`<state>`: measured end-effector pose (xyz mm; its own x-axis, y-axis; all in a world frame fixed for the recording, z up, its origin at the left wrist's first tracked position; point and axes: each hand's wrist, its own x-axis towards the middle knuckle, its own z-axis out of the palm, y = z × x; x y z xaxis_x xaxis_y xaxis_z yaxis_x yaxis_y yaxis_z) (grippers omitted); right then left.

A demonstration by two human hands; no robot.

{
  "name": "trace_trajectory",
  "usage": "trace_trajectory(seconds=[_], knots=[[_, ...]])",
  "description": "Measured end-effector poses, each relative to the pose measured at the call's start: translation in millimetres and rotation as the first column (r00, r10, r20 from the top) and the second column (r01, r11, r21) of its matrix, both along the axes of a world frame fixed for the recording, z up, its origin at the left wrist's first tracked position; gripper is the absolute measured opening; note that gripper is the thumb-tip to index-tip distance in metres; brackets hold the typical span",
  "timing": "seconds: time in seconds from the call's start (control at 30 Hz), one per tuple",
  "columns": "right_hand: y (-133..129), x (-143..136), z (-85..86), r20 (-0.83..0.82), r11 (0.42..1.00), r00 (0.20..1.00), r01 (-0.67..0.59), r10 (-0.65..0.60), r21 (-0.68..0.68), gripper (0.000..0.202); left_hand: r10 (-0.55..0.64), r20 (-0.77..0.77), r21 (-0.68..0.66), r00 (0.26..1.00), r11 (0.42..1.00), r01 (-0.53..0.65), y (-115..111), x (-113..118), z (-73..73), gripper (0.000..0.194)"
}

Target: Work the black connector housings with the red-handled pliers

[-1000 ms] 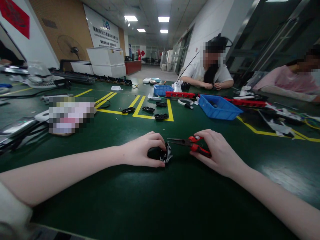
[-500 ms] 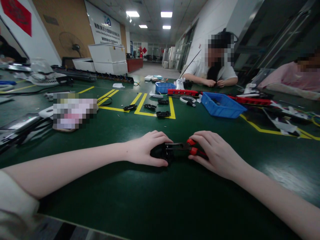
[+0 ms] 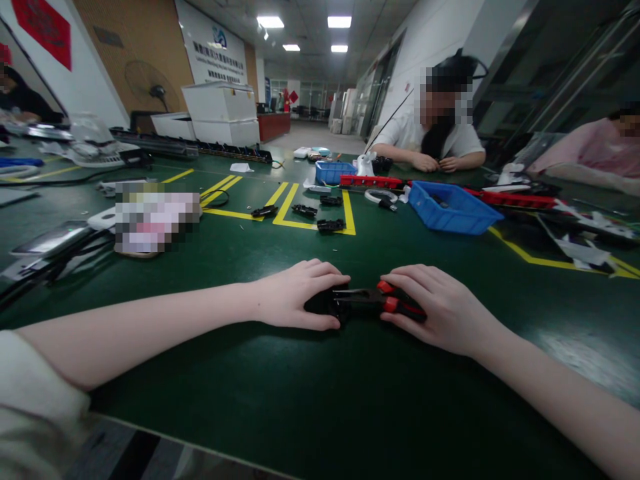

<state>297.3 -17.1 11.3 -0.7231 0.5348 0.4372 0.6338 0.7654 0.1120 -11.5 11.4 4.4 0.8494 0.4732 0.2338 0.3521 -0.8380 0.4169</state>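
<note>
My left hand [image 3: 305, 297] grips a small black part [image 3: 323, 303] against the green table, thumb on the near side and fingers on the far side. The part's exact kind is hard to make out against the dark surface. In my right hand [image 3: 435, 307] are long-nose pliers [image 3: 369, 299] with red and black handles, pointing left. Their jaws look slightly apart and reach the right end of the black part. Whether they pinch anything there cannot be seen.
Several black parts [image 3: 331, 225] lie around the yellow-taped square ahead. Beyond are a blue bin [image 3: 453, 208], a smaller blue bin [image 3: 335, 173] and a red strip [image 3: 373, 181]. A phone [image 3: 157, 223] lies left. A co-worker [image 3: 430, 143] sits across the table [image 3: 250, 380].
The camera view has shifted slightly. The plier handles show a little more spread, and the right hand has turned slightly; both hands keep their holds.
</note>
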Motion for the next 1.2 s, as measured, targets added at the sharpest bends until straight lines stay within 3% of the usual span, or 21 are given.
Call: trace_trajectory(seconds=[0.5,1.0,1.2], knots=[[-1.2,-0.5,0.0,0.046,1.000,0.999,-0.027,0.027,0.013,0.036,-0.010,-0.014,0.025,1.000,1.000,0.010,0.8,0.0,-0.8,0.075],[-2.2,0.4,1.7,0.009,0.998,0.998,-0.066,0.066,0.006,0.033,0.043,0.077,-0.181,0.996,0.983,-0.029,-5.2,1.1,-1.4,0.072],[-1.1,-0.3,3.1,0.036,0.993,0.993,-0.114,0.115,-0.021,0.032,0.060,0.056,-0.119,0.997,0.991,-0.053,-9.2,7.4,1.6,0.080]])
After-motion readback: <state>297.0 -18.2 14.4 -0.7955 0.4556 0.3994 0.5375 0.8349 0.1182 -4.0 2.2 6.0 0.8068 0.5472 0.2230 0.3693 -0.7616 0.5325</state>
